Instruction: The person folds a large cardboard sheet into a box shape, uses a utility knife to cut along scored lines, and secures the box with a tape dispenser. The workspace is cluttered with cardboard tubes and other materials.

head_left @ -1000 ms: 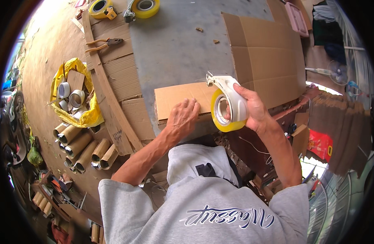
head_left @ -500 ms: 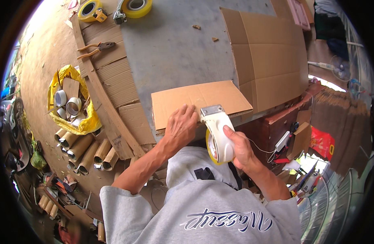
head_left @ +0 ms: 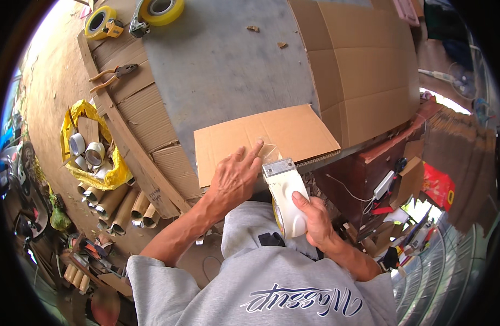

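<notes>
The right hand (head_left: 315,220) was closed around a white tape dispenser (head_left: 285,193), fingers wrapped over its body, with a yellow-edged roll showing along the dispenser's left side. The dispenser's metal front edge sat at the near edge of a small flat cardboard piece (head_left: 261,138), where a strip of clear tape appeared to run onto the cardboard. The left hand (head_left: 233,176) lay palm down on that near edge, fingers spread and holding nothing, index fingertip just beside the dispenser's front. The cardboard piece rested on a grey tabletop (head_left: 217,65), overhanging the near side. A larger flattened carton (head_left: 358,65) lay to its right, touching or slightly overlapping it. At the far edge stood two yellow tape rolls (head_left: 157,8), and pliers (head_left: 111,76) lay on brown cardboard at the left. Below the table, a yellow bag (head_left: 92,157) held used tape cores, with cardboard tubes (head_left: 119,204) beside it.
</notes>
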The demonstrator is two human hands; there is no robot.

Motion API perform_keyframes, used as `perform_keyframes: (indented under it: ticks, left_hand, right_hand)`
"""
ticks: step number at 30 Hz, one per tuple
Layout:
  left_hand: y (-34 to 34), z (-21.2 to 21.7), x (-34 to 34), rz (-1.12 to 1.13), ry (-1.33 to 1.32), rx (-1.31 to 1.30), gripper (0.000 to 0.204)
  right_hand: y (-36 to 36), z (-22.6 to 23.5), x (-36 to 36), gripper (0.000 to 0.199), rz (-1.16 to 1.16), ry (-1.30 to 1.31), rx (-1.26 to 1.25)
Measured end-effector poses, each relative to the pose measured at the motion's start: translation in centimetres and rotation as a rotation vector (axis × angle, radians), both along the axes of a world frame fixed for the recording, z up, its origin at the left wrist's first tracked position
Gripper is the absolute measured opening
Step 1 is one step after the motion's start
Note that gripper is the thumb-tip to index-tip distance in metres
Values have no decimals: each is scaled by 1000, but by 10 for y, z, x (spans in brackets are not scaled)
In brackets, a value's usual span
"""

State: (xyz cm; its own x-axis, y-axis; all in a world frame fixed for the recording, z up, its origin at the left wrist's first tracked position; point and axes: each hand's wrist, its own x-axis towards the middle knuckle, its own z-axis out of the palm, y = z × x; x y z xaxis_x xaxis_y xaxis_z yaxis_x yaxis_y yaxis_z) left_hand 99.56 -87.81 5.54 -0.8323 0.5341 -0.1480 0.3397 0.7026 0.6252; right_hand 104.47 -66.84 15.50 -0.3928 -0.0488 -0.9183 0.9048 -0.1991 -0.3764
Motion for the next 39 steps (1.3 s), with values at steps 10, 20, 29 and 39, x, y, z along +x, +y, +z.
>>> perform_keyframes:
  ticks: [10, 20, 29, 39]
  left_hand:
    - [-3, 4, -12, -109, 13, -33, 26]
    - [-6, 1, -15, -150, -47, -49, 38]
    - [-8, -4, -19, -36, -190, 96, 59]
    - [-9, -24, -18, -162, -156, 243, 74]
  right_hand:
    - [2, -2, 5, 50, 18, 5, -20]
    - [-6, 11, 0, 47, 20, -24, -16]
    - [-9, 9, 7, 47, 5, 10, 8]
    - [-11, 8, 13, 47, -32, 7, -16]
